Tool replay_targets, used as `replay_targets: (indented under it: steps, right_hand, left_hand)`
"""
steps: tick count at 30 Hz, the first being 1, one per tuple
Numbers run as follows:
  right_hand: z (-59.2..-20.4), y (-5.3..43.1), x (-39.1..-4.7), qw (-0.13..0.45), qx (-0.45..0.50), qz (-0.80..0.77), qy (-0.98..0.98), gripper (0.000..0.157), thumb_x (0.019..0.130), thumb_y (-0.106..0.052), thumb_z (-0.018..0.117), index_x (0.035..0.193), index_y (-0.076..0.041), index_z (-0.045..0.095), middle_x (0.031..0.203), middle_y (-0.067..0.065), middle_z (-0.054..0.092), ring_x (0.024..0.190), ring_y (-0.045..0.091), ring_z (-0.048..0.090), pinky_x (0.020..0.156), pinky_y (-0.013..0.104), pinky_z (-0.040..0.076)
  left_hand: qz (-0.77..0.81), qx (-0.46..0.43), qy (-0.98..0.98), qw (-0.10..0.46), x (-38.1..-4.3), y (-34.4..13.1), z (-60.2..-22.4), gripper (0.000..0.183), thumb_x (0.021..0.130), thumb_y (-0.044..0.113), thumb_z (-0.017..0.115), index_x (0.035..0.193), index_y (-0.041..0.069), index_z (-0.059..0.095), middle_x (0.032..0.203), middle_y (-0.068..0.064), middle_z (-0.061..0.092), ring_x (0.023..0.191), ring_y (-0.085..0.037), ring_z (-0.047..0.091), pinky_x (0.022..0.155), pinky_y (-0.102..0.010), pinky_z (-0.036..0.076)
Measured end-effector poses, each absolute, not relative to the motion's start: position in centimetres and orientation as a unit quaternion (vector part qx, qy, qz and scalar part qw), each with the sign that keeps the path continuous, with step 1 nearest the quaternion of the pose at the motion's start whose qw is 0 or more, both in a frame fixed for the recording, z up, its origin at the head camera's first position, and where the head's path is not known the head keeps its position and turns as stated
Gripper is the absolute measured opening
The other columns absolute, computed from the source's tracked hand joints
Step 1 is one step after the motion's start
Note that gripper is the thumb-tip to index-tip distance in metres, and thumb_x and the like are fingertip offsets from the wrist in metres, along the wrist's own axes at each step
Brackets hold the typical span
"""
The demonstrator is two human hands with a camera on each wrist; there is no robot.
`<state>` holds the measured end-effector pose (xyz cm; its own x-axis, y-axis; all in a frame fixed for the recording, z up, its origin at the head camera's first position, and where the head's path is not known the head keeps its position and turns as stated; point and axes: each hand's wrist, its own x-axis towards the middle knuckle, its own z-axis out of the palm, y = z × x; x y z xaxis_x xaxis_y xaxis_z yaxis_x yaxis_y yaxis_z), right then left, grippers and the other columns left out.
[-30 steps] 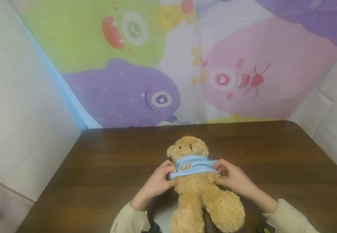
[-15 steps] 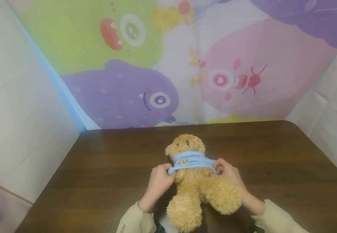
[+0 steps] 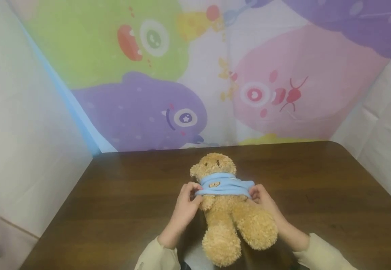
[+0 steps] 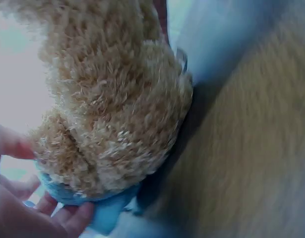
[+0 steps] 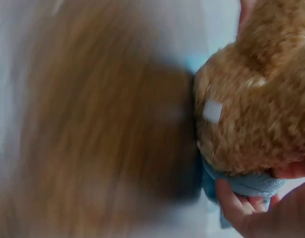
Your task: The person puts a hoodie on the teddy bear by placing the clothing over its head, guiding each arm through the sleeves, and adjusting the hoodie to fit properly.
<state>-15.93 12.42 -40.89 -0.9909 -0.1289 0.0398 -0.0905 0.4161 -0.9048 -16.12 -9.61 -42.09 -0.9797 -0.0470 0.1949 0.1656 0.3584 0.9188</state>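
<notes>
A tan plush teddy bear (image 3: 220, 213) lies on its back on the dark wooden table, head away from me. Its light blue shirt (image 3: 227, 186) is bunched around the chest, leaving belly and legs bare. At the bear's left-side edge in the head view, my left hand (image 3: 183, 205) holds the shirt's hem, its thumb beside a furry arm. My right hand (image 3: 266, 204) pinches the hem on the opposite side. Curled fingers on the blue cloth (image 4: 105, 210) show in the left wrist view. The right wrist view has fingers on the cloth (image 5: 251, 184) below the fur.
The brown table (image 3: 131, 195) extends on both sides of the bear. Behind it hangs a cartoon-printed sheet (image 3: 215, 112), and pale panels (image 3: 47, 131) stand at the sides. A small white tag (image 5: 212, 110) shows on the bear's fur.
The shirt's hem has moved slightly up toward the bear's head. A furry arm now shows below the hem beside my left hand, whose fingers have shifted their hold. The legs have shifted slightly.
</notes>
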Motion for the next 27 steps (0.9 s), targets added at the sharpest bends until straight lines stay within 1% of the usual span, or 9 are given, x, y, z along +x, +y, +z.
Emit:
replay_targets:
  steps: [2,5,10,15,17,19,22,26,27]
  right_hand:
    - [-40.1,12.2,-15.5,0.062,-0.037,-0.585,0.808,0.029,0.086,-0.007,0.052,0.108,0.007,0.038,0.099,0.022,0.053,0.085,0.023,0.056,0.076,0.03,0.045]
    - [-39.1,11.7,-14.7,0.106,-0.001,-0.633,0.767,0.043,0.088,-0.015,0.053,0.118,0.007,0.031,0.112,0.027,0.047,0.094,0.026,0.053,0.078,0.029,0.045]
    - [-38.8,10.9,-14.8,0.103,0.009,-0.655,0.748,0.045,0.085,-0.01,0.054,0.118,0.008,0.029,0.111,0.025,0.046,0.09,0.021,0.052,0.073,0.025,0.045]
    - [-42.3,11.5,-17.2,0.082,-0.006,-0.66,0.747,0.046,0.086,-0.014,0.056,0.118,0.008,0.03,0.108,0.025,0.047,0.091,0.027,0.052,0.077,0.033,0.046]
    - [-46.6,13.1,-19.5,0.077,-0.071,-0.719,0.687,0.039,0.088,-0.015,0.054,0.119,0.0,0.037,0.108,0.018,0.051,0.093,0.024,0.055,0.078,0.032,0.048]
    - [-50.2,14.6,-21.4,0.089,-0.108,-0.758,0.638,0.031,0.09,-0.018,0.052,0.118,-0.009,0.042,0.107,0.008,0.054,0.092,0.017,0.056,0.077,0.029,0.048]
    - [-52.3,15.4,-23.0,0.122,-0.093,-0.763,0.628,0.037,0.094,-0.021,0.046,0.128,-0.01,0.039,0.119,0.008,0.05,0.104,0.022,0.051,0.086,0.034,0.045]
    - [-47.3,13.7,-21.0,0.137,-0.022,-0.718,0.682,0.056,0.09,-0.028,0.051,0.132,0.004,0.031,0.125,0.024,0.042,0.109,0.034,0.046,0.09,0.042,0.043]
    - [-46.6,13.4,-20.5,0.135,-0.021,-0.722,0.679,0.058,0.089,-0.028,0.054,0.131,0.006,0.032,0.121,0.024,0.045,0.105,0.033,0.049,0.087,0.041,0.045]
  left_hand:
    - [-0.632,-0.008,-0.773,0.056,-16.1,-9.6,-42.3,0.032,0.078,0.008,0.061,0.105,0.001,0.046,0.103,-0.012,0.043,0.089,-0.018,0.045,0.071,-0.026,0.039]
    - [-0.68,0.039,-0.732,0.0,-15.9,-9.5,-42.6,0.053,0.077,0.021,0.067,0.115,0.001,0.034,0.106,-0.014,0.041,0.092,-0.02,0.043,0.077,-0.031,0.039]
    - [-0.693,0.075,-0.716,-0.04,-15.7,-9.4,-43.1,0.073,0.077,0.028,0.068,0.128,-0.002,0.027,0.117,-0.02,0.042,0.104,-0.027,0.045,0.091,-0.042,0.035]
    - [-0.787,0.035,-0.613,-0.055,-16.2,-10.0,-43.5,0.062,0.083,0.022,0.062,0.13,0.0,0.028,0.103,-0.003,0.052,0.091,-0.013,0.051,0.084,-0.033,0.039]
    - [-0.834,0.005,-0.548,-0.067,-16.4,-10.4,-43.8,0.054,0.087,0.016,0.057,0.131,0.004,0.028,0.1,0.002,0.054,0.091,-0.01,0.052,0.085,-0.033,0.039]
    - [-0.867,-0.026,-0.492,-0.077,-16.6,-10.7,-44.0,0.048,0.088,0.01,0.053,0.129,0.006,0.028,0.103,0.005,0.054,0.092,-0.009,0.052,0.086,-0.033,0.038]
    - [-0.885,-0.056,-0.454,-0.087,-16.8,-10.8,-44.4,0.049,0.088,0.008,0.056,0.127,0.01,0.026,0.108,0.004,0.052,0.093,-0.009,0.053,0.084,-0.029,0.04]
    - [-0.861,-0.059,-0.498,-0.086,-16.9,-10.5,-44.6,0.05,0.086,0.009,0.059,0.126,0.009,0.028,0.109,0.003,0.048,0.083,-0.008,0.051,0.071,-0.024,0.038]
    - [-0.852,-0.049,-0.515,-0.085,-16.9,-10.5,-44.6,0.048,0.086,0.008,0.059,0.125,0.01,0.03,0.106,0.003,0.048,0.077,-0.007,0.049,0.067,-0.022,0.037]
